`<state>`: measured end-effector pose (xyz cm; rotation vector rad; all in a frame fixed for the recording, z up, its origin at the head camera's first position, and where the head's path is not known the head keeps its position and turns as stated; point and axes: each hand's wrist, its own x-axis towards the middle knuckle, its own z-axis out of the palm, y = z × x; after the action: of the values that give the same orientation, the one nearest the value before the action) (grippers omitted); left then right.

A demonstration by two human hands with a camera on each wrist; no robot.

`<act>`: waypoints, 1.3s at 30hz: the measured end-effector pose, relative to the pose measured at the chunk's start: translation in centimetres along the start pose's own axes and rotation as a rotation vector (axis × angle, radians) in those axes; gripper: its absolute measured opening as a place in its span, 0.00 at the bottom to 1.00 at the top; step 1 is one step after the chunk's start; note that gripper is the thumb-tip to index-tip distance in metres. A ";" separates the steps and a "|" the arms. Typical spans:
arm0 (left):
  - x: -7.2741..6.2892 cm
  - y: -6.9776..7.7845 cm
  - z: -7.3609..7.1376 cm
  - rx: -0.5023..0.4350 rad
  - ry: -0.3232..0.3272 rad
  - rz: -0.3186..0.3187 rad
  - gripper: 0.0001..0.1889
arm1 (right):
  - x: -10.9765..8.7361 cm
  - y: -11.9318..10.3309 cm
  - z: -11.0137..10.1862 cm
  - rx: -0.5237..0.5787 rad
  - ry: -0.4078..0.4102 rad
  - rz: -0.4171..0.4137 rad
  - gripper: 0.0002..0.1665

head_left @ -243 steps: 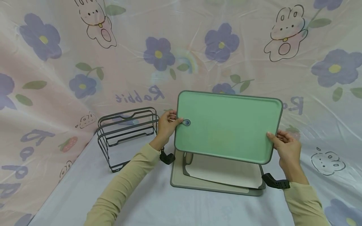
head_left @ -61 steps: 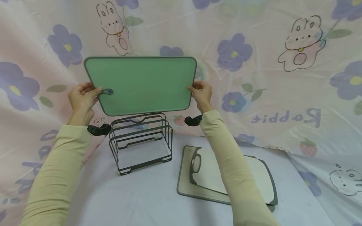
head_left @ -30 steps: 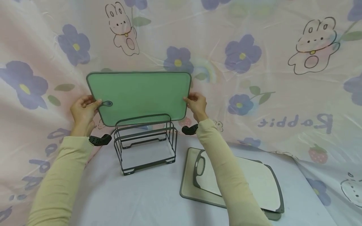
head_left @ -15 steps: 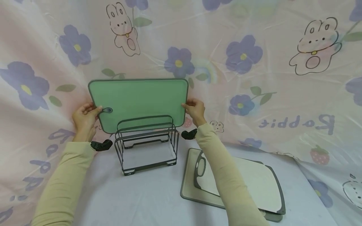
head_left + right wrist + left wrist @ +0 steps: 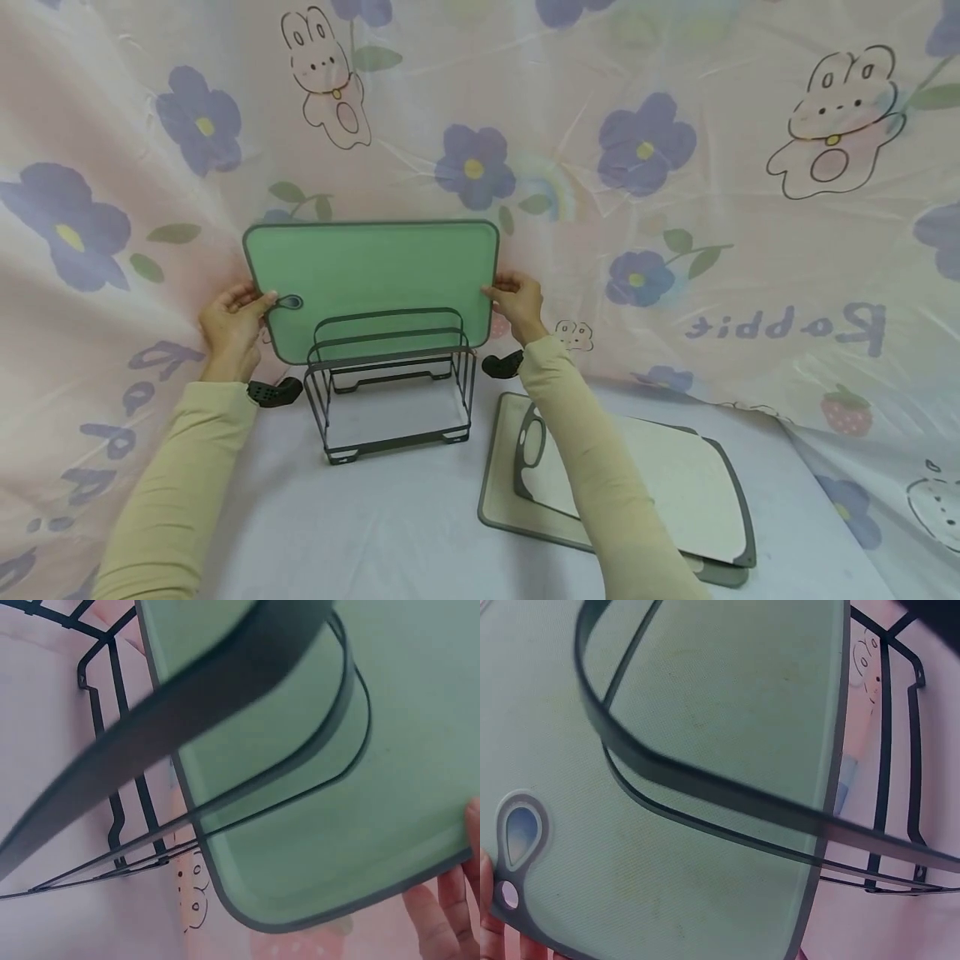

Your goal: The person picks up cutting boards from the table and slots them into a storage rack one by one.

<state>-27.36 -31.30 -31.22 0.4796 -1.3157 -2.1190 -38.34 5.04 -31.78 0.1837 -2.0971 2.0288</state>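
Both hands hold a green cutting board (image 5: pixel 375 271) with a grey rim, upright and leaning slightly. At its left edge, my left hand (image 5: pixel 231 329) pinches it beside the teardrop-shaped grey inset, thumb in front and fingers behind. My right hand (image 5: pixel 519 304) grips the opposite short edge the same way. A black wire rack (image 5: pixel 401 442) stands on the table, its hoops crossing in front of the board's lower part. In the left wrist view, a hoop (image 5: pixel 705 791) passes close before the board; the right wrist view shows the hoops (image 5: pixel 150 731) similarly. The board's lower edge hangs above the rack's base.
To the right on the white-covered table (image 5: pixel 360 533) lies a beige board (image 5: pixel 498 500) with a grey rim. A white cutting board (image 5: pixel 682 483) with grey corners and a handle hole lies on it, partly hidden by the right sleeve. A printed curtain (image 5: pixel 555 100) rises behind.
Both hands have carried the green cutting board left from above the other boards to the rack. Over the last two seconds it has come down behind the hoops, still held.
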 end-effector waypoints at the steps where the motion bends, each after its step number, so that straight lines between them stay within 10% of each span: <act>1: 0.0 -0.1 0.0 -0.005 0.001 0.001 0.13 | -0.1 0.1 0.0 0.003 -0.002 0.009 0.16; 39: 0.5 -3.6 -0.8 0.036 -0.017 -0.025 0.13 | -0.5 4.2 -0.6 0.032 -0.027 0.114 0.16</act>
<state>-28.33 -30.95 -34.82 0.4964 -1.3654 -2.1271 -38.85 5.81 -35.99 0.0986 -2.1379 2.1365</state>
